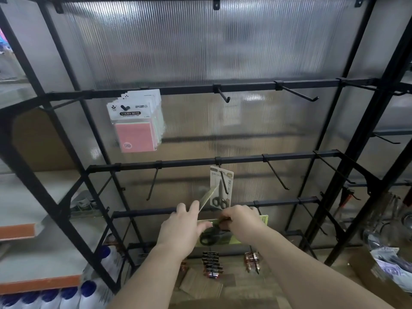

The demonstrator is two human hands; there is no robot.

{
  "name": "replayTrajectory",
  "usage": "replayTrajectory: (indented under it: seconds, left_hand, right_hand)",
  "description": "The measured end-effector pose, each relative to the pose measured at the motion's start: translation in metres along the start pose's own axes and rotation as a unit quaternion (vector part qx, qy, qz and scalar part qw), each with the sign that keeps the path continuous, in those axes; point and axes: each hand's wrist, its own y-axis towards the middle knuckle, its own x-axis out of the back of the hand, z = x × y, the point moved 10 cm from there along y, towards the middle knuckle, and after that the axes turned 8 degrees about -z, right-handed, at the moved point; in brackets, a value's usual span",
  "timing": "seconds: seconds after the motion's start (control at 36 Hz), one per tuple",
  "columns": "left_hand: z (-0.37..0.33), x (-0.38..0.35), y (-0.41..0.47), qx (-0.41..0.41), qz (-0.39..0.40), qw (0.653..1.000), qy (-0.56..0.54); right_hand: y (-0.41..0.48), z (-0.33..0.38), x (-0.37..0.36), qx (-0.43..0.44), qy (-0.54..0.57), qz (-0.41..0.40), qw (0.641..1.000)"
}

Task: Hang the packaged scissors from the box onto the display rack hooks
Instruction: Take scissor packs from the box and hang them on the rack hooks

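A packaged pair of scissors (221,186) hangs on a hook (223,181) of the black display rack's middle bar (289,156). Just below it my left hand (185,228) pinches a second carded pack (208,196), tilted edge-on towards that hook. A third pack with black-handled scissors (211,236) lies flat under both hands. My right hand (242,221) grips this flat pack from above. The box is not in view.
Sticky note packs (137,121) hang on the upper bar at left. Bare hooks (298,93) (278,177) (152,184) jut out on both bars. Battery packs (211,265) hang low down. Bottles with blue caps (66,295) stand at bottom left, and bagged goods (390,264) at right.
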Motion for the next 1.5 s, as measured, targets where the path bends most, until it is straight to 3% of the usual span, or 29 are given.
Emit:
replayTrajectory:
  seconds: [0.28,0.72,1.5]
  left_hand:
    - [-0.007,-0.021,-0.001,-0.045,0.045,0.996,0.057]
    - [0.000,-0.025,-0.006,-0.049,0.069,0.993,-0.078]
    - [-0.001,-0.014,-0.008,-0.036,0.098,0.985,-0.137]
  right_hand:
    - [0.007,0.012,-0.008,0.033,-0.100,0.052,0.993]
    - [0.005,0.021,0.012,0.101,-0.037,-0.082,0.991]
    - [-0.001,0.026,0.019,0.141,-0.119,-0.200,0.962]
